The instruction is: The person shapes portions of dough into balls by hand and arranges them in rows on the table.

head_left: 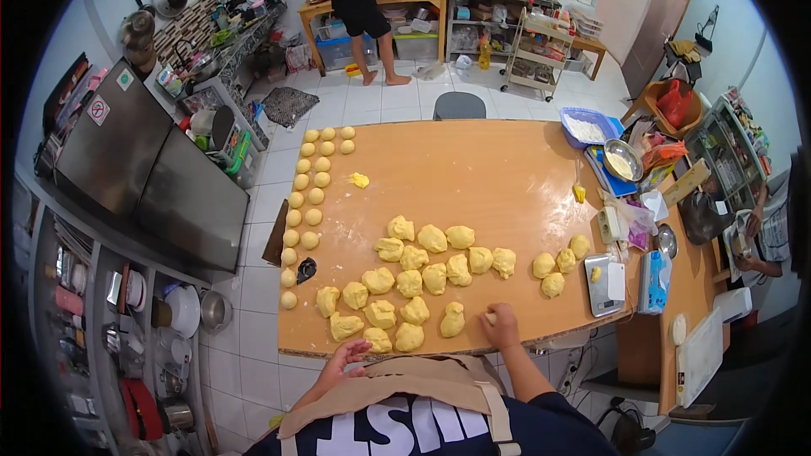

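Head view shows the right hand closed on a small dough piece; the left hand is open, empty, near the table edge.

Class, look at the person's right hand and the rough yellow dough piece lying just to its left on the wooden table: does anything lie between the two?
Nothing visible does. The right hand rests on the wooden table, apparently over a small bit of dough, and only bare tabletop separates it from the rough yellow dough piece.

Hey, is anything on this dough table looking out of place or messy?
One small yellow dough scrap lies alone on the wooden table, apart from the neat round balls and rough dough pieces. The right hand rests on dough; nothing looks spilled.
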A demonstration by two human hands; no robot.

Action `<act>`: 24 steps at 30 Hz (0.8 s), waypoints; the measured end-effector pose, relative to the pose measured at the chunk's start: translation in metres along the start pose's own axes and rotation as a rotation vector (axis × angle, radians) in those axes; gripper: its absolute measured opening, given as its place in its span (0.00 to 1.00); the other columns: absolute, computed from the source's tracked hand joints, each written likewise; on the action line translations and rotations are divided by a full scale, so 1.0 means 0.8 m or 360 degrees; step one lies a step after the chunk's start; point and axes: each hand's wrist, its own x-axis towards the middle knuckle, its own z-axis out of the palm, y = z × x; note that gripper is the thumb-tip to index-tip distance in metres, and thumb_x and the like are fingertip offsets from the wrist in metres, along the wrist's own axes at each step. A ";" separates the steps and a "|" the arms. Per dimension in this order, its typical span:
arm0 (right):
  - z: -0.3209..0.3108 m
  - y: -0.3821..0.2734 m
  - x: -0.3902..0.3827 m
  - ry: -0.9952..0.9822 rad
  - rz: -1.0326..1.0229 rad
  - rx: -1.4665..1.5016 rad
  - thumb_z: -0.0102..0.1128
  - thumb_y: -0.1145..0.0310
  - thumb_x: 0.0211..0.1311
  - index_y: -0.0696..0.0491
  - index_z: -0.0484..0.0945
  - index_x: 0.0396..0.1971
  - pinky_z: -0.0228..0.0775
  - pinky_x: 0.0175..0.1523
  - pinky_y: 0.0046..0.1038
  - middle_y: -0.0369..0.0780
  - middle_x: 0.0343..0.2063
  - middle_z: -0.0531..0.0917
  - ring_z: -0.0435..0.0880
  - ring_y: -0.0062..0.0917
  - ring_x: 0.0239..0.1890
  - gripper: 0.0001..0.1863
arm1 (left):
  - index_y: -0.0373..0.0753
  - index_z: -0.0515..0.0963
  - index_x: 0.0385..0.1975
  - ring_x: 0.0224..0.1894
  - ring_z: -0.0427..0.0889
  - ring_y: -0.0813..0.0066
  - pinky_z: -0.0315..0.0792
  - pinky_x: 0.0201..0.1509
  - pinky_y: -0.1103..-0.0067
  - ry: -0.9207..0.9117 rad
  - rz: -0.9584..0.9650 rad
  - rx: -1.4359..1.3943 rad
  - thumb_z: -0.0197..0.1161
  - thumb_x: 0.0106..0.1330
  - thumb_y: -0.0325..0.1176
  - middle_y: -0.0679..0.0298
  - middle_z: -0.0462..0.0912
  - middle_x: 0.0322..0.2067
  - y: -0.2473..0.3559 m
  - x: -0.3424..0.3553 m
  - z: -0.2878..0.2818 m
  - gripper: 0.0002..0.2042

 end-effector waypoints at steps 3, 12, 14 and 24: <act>-0.012 0.010 0.016 0.0053 0.0156 -0.0218 0.71 0.68 0.48 0.56 0.76 0.39 0.72 0.42 0.36 0.43 0.32 0.79 0.78 0.40 0.35 0.18 | 0.40 0.57 0.66 0.66 0.65 0.69 0.59 0.65 0.73 0.0023 -0.0067 -0.0085 0.64 0.65 0.36 0.57 0.68 0.63 -0.002 -0.005 -0.003 0.32; 0.008 -0.013 -0.002 0.0106 0.0045 -0.0089 0.73 0.67 0.47 0.56 0.76 0.37 0.73 0.42 0.35 0.44 0.33 0.80 0.79 0.39 0.37 0.18 | 0.41 0.58 0.66 0.65 0.65 0.68 0.60 0.65 0.73 -0.0013 0.0020 0.0080 0.65 0.64 0.36 0.57 0.68 0.63 0.002 -0.003 -0.004 0.32; -0.013 -0.005 -0.012 0.0076 0.0206 -0.0211 0.73 0.67 0.47 0.56 0.76 0.37 0.73 0.44 0.36 0.45 0.33 0.80 0.79 0.40 0.37 0.18 | 0.41 0.58 0.66 0.65 0.66 0.68 0.60 0.65 0.73 0.0028 -0.0011 -0.0012 0.66 0.64 0.36 0.57 0.68 0.63 -0.002 -0.009 -0.003 0.32; 0.010 -0.020 -0.010 0.0029 0.0060 -0.0024 0.74 0.67 0.46 0.55 0.75 0.37 0.73 0.45 0.37 0.45 0.35 0.80 0.79 0.41 0.39 0.19 | 0.41 0.59 0.66 0.65 0.66 0.69 0.60 0.65 0.73 -0.0057 -0.0034 0.0218 0.66 0.64 0.36 0.60 0.69 0.62 0.022 -0.006 0.006 0.32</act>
